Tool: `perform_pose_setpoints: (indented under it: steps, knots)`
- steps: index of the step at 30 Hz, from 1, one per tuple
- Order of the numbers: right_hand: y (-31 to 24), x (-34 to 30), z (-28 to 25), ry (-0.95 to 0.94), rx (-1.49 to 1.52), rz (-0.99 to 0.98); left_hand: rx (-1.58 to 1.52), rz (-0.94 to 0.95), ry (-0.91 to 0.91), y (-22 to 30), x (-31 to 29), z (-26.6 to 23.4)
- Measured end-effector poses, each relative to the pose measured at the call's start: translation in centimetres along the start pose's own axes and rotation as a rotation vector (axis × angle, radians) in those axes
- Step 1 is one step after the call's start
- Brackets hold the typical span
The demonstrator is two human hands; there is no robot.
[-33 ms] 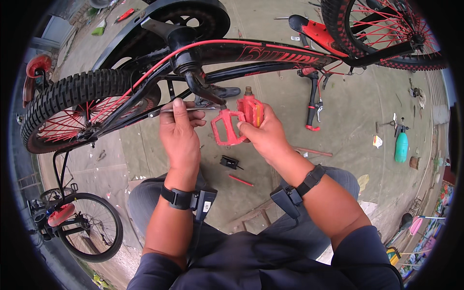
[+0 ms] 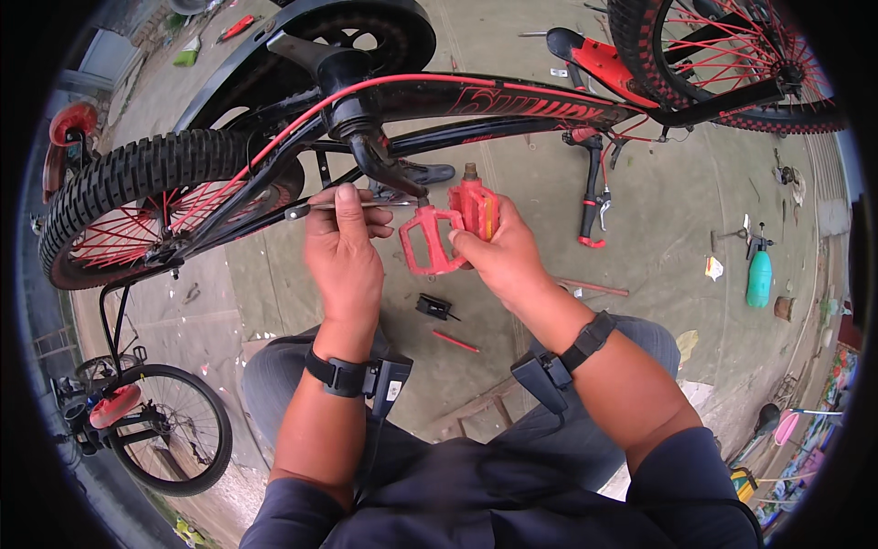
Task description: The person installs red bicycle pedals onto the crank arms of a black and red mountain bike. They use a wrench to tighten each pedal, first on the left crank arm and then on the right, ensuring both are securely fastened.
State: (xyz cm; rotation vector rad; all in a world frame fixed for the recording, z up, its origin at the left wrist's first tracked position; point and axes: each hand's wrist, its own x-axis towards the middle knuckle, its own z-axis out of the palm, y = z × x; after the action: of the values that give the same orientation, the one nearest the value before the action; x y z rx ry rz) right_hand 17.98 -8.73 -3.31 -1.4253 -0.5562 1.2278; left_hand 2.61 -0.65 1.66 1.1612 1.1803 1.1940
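Slightly rightward has gone the left hand (image 2: 343, 252), with the slim metal tool (image 2: 297, 211) pinched between thumb and fingers. Unmoved, the right hand (image 2: 503, 256) grips one red pedal (image 2: 473, 206), right of a second red pedal (image 2: 430, 240) at the crank arm's (image 2: 389, 169) near end.

The bike (image 2: 430, 99) spans the far side, rear wheel (image 2: 137, 183) left, front wheel (image 2: 651, 57) right. One pedal (image 2: 433, 242) sits at the crank's (image 2: 373, 163) near end, another (image 2: 472, 207) just right of it. The tool (image 2: 296, 212) lies left of both. On the floor (image 2: 677, 210), a box (image 2: 434, 307) lies beyond a stick (image 2: 455, 341); the bottle (image 2: 760, 277) stands far right; a second bike (image 2: 142, 434), near left.
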Motion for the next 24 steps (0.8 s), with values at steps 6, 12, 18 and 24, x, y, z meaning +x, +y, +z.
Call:
perform_pose_setpoints:
  steps: [6, 12, 18, 24]
  knots:
    - [-0.8, -0.3, 0.5, 0.002, 0.023, 0.030, 0.264, 0.274, -0.191, -0.3, -0.9, 0.9]
    - [0.0, -0.1, 0.0, -0.014, -0.113, -0.005, 0.369, 0.355, -0.198, -0.2, -1.0, 1.3]
    - [-0.2, -0.1, 0.2, 0.015, -0.023, 0.013, -0.409, -0.577, 0.130, -2.6, 1.2, -1.5]
    - [0.5, 0.2, -0.3, -0.022, -0.077, 0.000, -0.355, -0.522, 0.303, -3.4, 2.2, -2.8]
